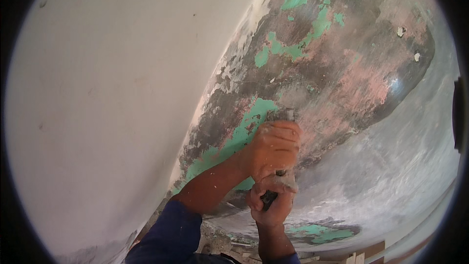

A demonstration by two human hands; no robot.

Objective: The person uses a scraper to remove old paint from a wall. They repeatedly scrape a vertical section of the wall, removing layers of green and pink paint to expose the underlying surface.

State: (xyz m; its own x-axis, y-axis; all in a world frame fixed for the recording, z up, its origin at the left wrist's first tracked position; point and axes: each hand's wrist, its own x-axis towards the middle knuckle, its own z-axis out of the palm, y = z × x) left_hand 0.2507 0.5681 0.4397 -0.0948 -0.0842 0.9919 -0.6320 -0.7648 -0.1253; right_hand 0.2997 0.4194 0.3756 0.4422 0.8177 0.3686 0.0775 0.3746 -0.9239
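My left hand [276, 146] is wrapped around a hand scraper [289, 114], close behind its flat blade. Below it, my right hand [273, 211] grips the rear of the same tool, whose dark handle end shows between the fingers. The blade lies against a wall [322, 91] with a mottled surface of dark grey, pinkish and green patches. Just left of the blade is a patch of green paint [234, 135]. Most of the handle is hidden by my hands. Pale dust specks dot my left hand and forearm.
An off-white wall [110, 80] meets the patchy one at a corner on the left. Smooth grey coating [366, 168] covers the lower right. Pieces of wood [355, 258] and debris lie on the floor at the bottom. A dark object [458, 115] juts in at the right rim.
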